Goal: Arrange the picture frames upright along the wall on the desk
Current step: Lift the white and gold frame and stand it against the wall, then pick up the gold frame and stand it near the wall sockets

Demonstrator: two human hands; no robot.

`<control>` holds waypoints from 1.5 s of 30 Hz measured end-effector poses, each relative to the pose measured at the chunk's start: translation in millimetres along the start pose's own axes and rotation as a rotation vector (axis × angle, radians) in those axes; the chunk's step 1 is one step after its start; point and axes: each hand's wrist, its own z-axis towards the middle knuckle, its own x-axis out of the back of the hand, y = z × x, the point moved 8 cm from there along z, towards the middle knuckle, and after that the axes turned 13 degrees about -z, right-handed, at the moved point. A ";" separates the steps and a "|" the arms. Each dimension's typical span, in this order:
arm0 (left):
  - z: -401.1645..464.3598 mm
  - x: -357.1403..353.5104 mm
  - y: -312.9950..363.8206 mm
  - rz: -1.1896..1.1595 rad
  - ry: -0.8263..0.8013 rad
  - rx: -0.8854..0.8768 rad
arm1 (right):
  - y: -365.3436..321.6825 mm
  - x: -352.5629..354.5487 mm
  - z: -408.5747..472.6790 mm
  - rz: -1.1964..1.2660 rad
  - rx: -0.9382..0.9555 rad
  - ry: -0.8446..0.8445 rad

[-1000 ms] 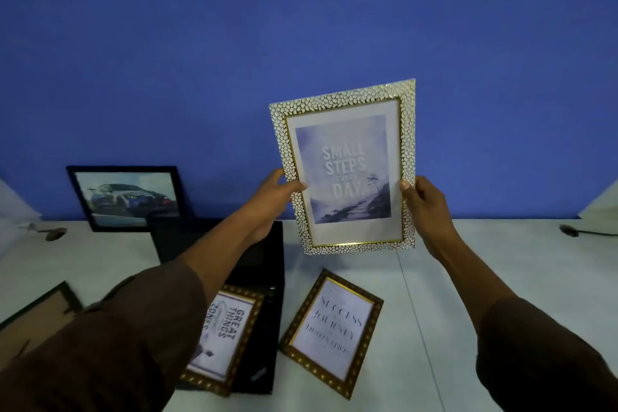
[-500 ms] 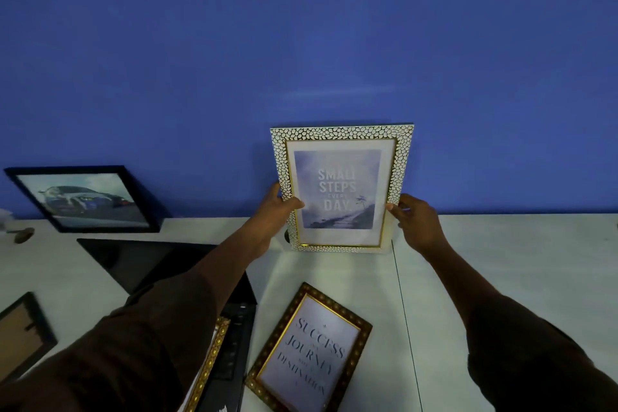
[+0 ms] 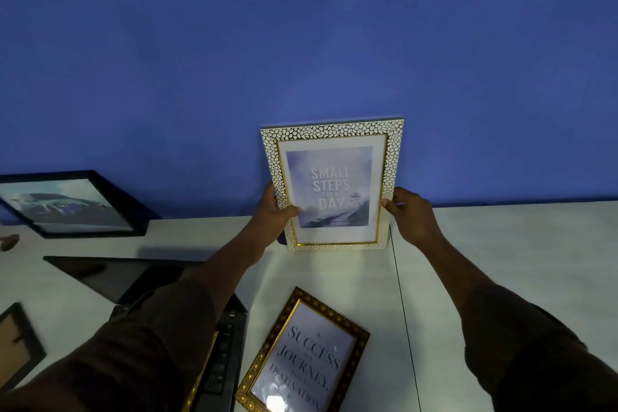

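A white-and-gold pebbled frame (image 3: pixel 334 130) reading "Small steps every day" stands upright on the white desk (image 3: pixel 501 261), its top close to the blue wall (image 3: pixel 301 43). My left hand (image 3: pixel 272 211) grips its left edge and my right hand (image 3: pixel 409 214) grips its right edge. A black frame with a car picture (image 3: pixel 67 202) leans against the wall at the left. A gold-brown frame reading "Success is a journey" (image 3: pixel 307 358) lies flat near me. The edge of another gold frame (image 3: pixel 200 381) shows under my left sleeve.
An open black laptop (image 3: pixel 133 278) sits left of centre, partly under my left arm. A dark frame lying back-side up (image 3: pixel 16 341) is at the left edge. A small dark object (image 3: pixel 8 241) rests at the far left. A seam (image 3: pixel 401 294) runs across the desk.
Both hands lowered the white-and-gold frame from mid-air down onto the desk by the wall, and it now stands upright. My view moved closer and to the right.
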 end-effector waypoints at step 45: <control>-183.3 52.2 -280.7 0.314 -0.056 0.538 | 49.8 -170.9 -305.6 0.338 -0.722 -0.282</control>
